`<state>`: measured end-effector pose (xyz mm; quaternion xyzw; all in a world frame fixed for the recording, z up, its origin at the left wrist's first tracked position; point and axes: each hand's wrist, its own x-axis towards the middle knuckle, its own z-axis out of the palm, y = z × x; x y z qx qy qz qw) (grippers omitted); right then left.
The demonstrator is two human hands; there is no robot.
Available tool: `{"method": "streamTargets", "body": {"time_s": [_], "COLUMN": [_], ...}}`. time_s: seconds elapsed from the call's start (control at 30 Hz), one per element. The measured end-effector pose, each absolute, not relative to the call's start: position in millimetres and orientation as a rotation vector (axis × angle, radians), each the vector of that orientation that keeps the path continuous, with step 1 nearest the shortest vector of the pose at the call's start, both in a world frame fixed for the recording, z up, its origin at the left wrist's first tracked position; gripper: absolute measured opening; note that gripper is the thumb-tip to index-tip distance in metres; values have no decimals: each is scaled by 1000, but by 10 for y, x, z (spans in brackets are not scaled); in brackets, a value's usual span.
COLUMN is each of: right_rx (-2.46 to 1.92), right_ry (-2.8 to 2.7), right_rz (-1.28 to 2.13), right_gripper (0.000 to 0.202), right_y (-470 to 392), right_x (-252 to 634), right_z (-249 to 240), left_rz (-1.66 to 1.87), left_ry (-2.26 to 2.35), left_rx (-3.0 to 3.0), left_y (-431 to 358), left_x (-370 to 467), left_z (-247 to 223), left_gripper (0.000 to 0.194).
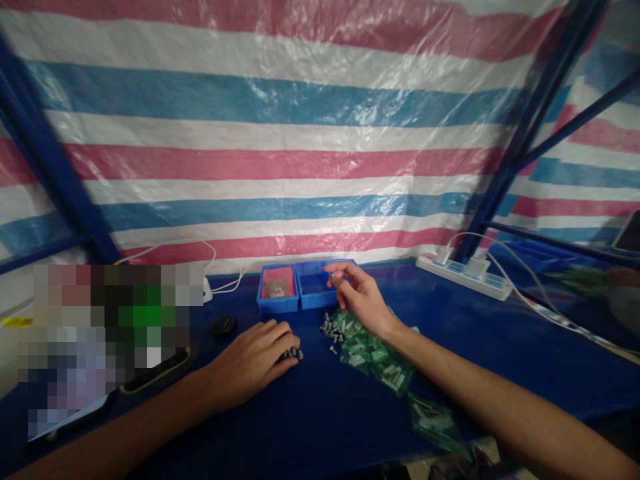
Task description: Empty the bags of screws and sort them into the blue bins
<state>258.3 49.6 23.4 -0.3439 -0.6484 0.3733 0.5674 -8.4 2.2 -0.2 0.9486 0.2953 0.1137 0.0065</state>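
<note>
In the head view, the left hand (257, 357) rests on the blue table (310, 420), its fingers and thumb curled round a cluster of screws (291, 354), presumably to keep them together. The right hand (364, 297), raised before the right-hand blue bin (316, 300), pinches a small piece (333, 275) between fingertips, a grip that suits something so tiny. Loose screws (329, 329) lie between the hands beside green packets (393, 375), probably for easy reach. No brand, label or writing is readable.
</note>
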Motion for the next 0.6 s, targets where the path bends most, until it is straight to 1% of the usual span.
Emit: {"method": "streamTargets", "body": {"time_s": [0.23,0.6], "right_rx": [-826,-822], "right_ry": [-1495,-1513], "right_rz": [883,882], "right_gripper": [21,27], "right_y": [492,489], "right_x": [2574,2581], "right_z": [247,254], "left_rz": [359,418], "left_ry": [919,896], "left_rx": [2972,2978], "left_y": [15,34], "left_x": [-100,-84], "left_z": [-20,-10], "left_gripper": [17,22]}}
